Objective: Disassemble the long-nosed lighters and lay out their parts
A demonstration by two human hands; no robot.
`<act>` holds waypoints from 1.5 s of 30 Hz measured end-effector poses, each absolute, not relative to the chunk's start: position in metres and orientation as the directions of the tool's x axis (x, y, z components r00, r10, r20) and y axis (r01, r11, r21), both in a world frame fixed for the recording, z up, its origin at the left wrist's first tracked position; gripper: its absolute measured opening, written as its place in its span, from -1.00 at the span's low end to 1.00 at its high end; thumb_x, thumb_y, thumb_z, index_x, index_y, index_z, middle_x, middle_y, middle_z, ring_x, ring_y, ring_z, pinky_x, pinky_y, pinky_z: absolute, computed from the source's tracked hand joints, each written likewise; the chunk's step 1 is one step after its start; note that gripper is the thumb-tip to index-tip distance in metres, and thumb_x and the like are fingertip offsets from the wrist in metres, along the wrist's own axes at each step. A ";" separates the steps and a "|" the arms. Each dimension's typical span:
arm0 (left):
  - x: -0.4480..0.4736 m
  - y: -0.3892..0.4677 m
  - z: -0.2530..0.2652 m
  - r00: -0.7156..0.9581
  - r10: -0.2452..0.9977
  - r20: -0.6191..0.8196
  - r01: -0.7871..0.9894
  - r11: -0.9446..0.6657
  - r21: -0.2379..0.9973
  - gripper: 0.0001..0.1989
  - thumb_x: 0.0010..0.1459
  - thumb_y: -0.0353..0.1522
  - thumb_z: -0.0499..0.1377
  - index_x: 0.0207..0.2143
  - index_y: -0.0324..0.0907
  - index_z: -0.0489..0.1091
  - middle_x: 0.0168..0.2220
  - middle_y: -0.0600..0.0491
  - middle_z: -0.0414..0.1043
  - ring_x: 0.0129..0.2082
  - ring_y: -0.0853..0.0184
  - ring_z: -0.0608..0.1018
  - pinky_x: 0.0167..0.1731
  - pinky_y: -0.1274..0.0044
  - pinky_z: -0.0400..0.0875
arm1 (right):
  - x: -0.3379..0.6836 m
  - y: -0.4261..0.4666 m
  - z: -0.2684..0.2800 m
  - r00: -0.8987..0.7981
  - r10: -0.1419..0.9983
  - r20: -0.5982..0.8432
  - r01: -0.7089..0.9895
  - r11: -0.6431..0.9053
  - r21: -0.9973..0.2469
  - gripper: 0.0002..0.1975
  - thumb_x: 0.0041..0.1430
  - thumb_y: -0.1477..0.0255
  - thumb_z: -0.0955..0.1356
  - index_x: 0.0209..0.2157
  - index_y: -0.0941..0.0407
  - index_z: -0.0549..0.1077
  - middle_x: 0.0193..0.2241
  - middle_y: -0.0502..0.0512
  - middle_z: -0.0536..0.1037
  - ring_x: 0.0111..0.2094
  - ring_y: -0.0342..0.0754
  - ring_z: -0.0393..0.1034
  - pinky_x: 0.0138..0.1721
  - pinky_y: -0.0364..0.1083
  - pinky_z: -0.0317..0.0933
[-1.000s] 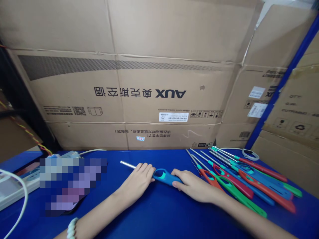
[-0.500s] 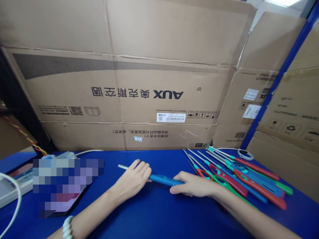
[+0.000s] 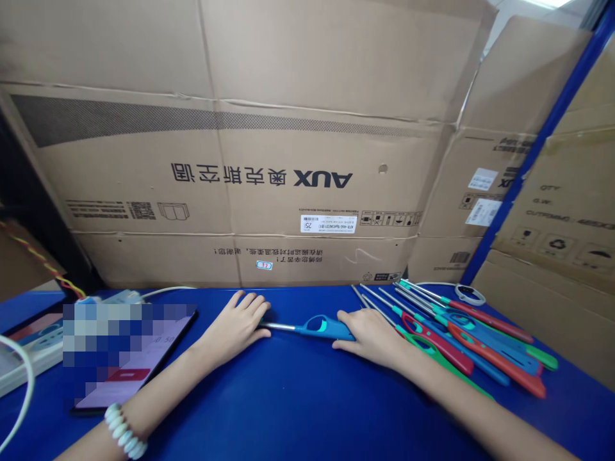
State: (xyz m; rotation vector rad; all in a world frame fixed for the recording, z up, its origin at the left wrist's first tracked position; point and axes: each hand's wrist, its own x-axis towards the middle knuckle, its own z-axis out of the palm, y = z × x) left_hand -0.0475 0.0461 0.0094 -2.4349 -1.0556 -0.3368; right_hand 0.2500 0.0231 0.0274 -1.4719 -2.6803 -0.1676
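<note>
A blue stick lighter [image 3: 327, 328] with a metal barrel lies sideways between my two hands, low over the blue table. My left hand [image 3: 235, 330] is closed around the barrel's tip, where a small dark greenish bit shows between thumb and fingers. On my left wrist is a pale bead bracelet [image 3: 123, 432]. My right hand [image 3: 369, 333] grips the handle end, which the hand partly hides. Just right of that hand, a pile of stick lighters [image 3: 461, 346] in red, blue, green and orange rests on the table, barrels pointing away.
At the left lie a phone-like tablet [image 3: 139, 371], partly pixelated, and a white power strip [image 3: 33, 365] with cables. A white band [image 3: 469, 295] sits at the back right. Large cardboard sheets [image 3: 269, 141] stand behind the blue table [image 3: 288, 410].
My left hand has moved from the barrel's base out to its tip, baring the barrel. The lighter has rolled so its trigger opening shows. My right hand has shifted slightly.
</note>
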 end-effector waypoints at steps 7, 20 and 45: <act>-0.010 0.020 0.012 0.630 0.717 0.298 0.594 -0.693 0.409 -0.74 0.38 -0.26 -0.12 -0.06 -0.06 0.31 -0.10 0.08 0.38 -0.10 0.27 0.37 -0.07 0.42 0.17 | 0.229 0.012 0.002 -0.670 0.698 0.254 0.742 0.636 0.211 -0.65 0.17 0.13 0.34 -0.26 0.16 0.34 -0.40 0.13 0.53 -0.36 0.05 0.43 -0.24 -0.03 0.12; -0.004 0.019 0.015 0.678 0.734 0.043 0.396 -0.415 0.819 -0.73 0.27 -0.19 0.03 -0.38 -0.19 0.31 -0.39 0.14 0.24 -0.39 0.38 0.28 -0.34 0.56 0.18 | 0.222 0.005 -0.014 -0.653 0.639 0.406 0.757 0.573 0.314 -0.81 0.10 0.35 0.38 -0.31 0.14 0.33 -0.39 0.10 0.47 -0.34 0.05 0.31 -0.35 -0.03 0.06; 0.007 -0.007 0.015 0.883 0.414 0.222 0.464 -0.842 -0.276 -0.87 0.11 -0.50 0.20 -0.47 -0.21 0.32 -0.45 0.09 0.37 -0.39 0.30 0.39 -0.37 0.46 0.24 | 0.213 -0.011 -0.009 -0.873 0.359 0.329 0.475 0.779 0.410 -0.84 0.21 0.61 0.22 -0.25 0.19 0.40 -0.35 0.14 0.46 -0.36 0.00 0.32 -0.30 -0.04 0.18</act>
